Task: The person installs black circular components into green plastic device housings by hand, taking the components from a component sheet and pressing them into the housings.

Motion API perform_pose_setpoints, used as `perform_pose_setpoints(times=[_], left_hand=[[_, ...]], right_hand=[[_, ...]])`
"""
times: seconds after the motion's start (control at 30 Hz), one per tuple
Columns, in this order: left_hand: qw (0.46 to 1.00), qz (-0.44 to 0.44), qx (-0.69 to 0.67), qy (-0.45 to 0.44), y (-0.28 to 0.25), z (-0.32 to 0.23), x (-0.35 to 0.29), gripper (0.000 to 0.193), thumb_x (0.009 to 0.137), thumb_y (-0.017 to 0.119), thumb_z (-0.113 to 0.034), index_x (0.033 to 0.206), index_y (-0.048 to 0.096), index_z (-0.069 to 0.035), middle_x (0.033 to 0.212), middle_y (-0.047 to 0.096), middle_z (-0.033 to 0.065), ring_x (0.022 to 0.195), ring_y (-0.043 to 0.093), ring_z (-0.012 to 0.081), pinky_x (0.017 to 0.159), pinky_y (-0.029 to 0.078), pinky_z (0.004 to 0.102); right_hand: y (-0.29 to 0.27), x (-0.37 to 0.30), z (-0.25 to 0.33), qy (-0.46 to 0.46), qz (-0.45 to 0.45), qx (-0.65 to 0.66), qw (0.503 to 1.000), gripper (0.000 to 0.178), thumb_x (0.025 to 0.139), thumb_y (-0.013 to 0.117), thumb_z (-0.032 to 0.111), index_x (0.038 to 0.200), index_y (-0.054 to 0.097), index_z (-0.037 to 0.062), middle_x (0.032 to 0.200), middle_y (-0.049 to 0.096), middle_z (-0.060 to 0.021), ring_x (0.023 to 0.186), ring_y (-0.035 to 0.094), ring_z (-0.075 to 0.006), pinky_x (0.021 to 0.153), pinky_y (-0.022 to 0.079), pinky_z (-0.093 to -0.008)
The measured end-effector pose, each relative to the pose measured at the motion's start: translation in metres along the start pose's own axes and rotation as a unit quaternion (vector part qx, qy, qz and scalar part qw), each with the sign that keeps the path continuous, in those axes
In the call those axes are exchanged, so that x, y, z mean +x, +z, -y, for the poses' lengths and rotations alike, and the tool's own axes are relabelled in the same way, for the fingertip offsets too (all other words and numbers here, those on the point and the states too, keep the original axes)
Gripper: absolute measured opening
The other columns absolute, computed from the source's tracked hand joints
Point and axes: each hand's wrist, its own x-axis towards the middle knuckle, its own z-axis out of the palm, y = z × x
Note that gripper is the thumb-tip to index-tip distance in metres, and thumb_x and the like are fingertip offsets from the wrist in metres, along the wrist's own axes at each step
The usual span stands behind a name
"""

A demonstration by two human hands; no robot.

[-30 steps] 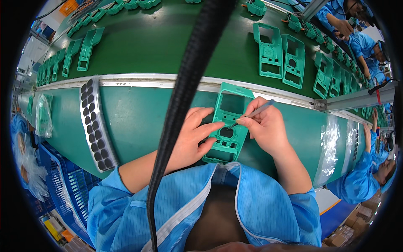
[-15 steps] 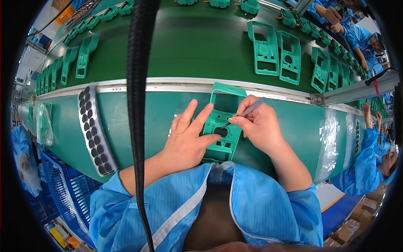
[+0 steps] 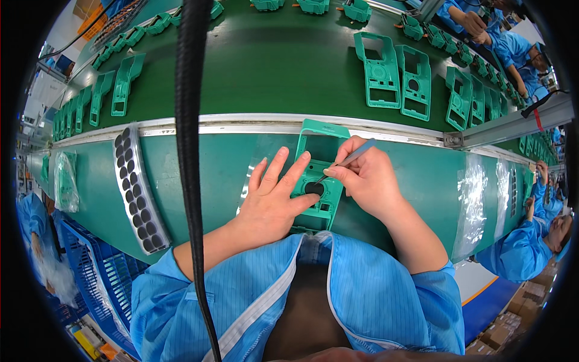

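Observation:
A green plastic housing (image 3: 329, 208) lies on the workbench in front of me, its frame-like end pointing away. A round black pad (image 3: 314, 188) sits in the ringed circle of the housing. My left hand (image 3: 270, 192) rests over the housing's left side with fingers spread, its thumb touching the lower edge of the pad. Pinched in my right hand (image 3: 369, 180) are grey tweezers (image 3: 357, 152), and their tip meets the pad's upper edge.
On the left lies a strip of round black pads (image 3: 137, 199). Beyond the metal rail (image 3: 253, 123), a green conveyor belt (image 3: 271, 72) carries more housings (image 3: 381, 72). Clear plastic sheets (image 3: 473, 202) lie to the right, and a dark strap (image 3: 190, 120) hangs across the view. Co-workers (image 3: 525, 241) sit at the right.
Both hands and the housing appear shifted very slightly left in the view. The tweezers' tip stays at the black pad, and my left thumb still presses beside it.

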Motion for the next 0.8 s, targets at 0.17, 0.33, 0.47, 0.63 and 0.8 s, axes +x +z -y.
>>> perform_pose_setpoints(times=[0.17,0.33,0.47,0.63,0.8], left_hand=[[1.000,-0.003,0.004,0.001,-0.001,0.000,0.000,0.032,0.074,0.059,-0.004,0.092,0.071,-0.028,0.143,0.036,0.0135,0.135,0.022,0.0388,0.105,0.022,0.0512],[1.000,-0.002,0.001,-0.007,-0.003,0.001,0.000,0.029,0.074,0.061,-0.007,0.090,0.072,-0.028,0.142,0.037,0.0127,0.134,0.025,0.0387,0.104,0.023,0.0518],[1.000,0.000,-0.007,-0.012,-0.005,0.002,0.001,0.027,0.073,0.062,-0.008,0.089,0.073,-0.028,0.142,0.038,0.0129,0.134,0.024,0.0390,0.104,0.023,0.0519],[1.000,0.009,-0.021,-0.020,-0.007,0.003,0.001,0.027,0.071,0.064,-0.007,0.089,0.073,-0.026,0.142,0.037,0.0137,0.135,0.022,0.0396,0.105,0.022,0.0523],[0.999,0.011,-0.023,-0.025,-0.008,0.005,-0.002,0.028,0.071,0.065,-0.007,0.089,0.073,-0.026,0.143,0.036,0.0139,0.135,0.022,0.0401,0.105,0.021,0.0531]], right_hand=[[0.001,0.000,0.000,-0.003,0.002,-0.004,1.000,0.017,0.080,0.066,0.000,0.083,0.050,0.0023,0.062,0.054,-0.0022,0.054,0.051,-0.0064,0.049,0.039,-0.0243],[0.002,0.001,0.000,-0.010,0.001,-0.001,1.000,0.017,0.080,0.066,0.000,0.083,0.050,0.0022,0.062,0.054,-0.0020,0.054,0.050,-0.0061,0.049,0.039,-0.0240],[0.003,0.002,0.000,-0.013,0.001,-0.003,1.000,0.016,0.079,0.066,0.000,0.082,0.050,0.0021,0.062,0.054,-0.0018,0.053,0.049,-0.0057,0.049,0.038,-0.0235],[0.005,0.002,0.001,-0.014,-0.015,0.007,1.000,0.016,0.080,0.066,0.000,0.083,0.050,0.0027,0.063,0.056,-0.0015,0.051,0.050,-0.0051,0.046,0.038,-0.0225],[-0.005,0.008,0.007,-0.016,-0.063,0.086,0.994,0.020,0.083,0.065,0.002,0.089,0.047,0.0048,0.076,0.062,-0.0059,0.051,0.050,-0.0039,0.043,0.040,-0.0188]])
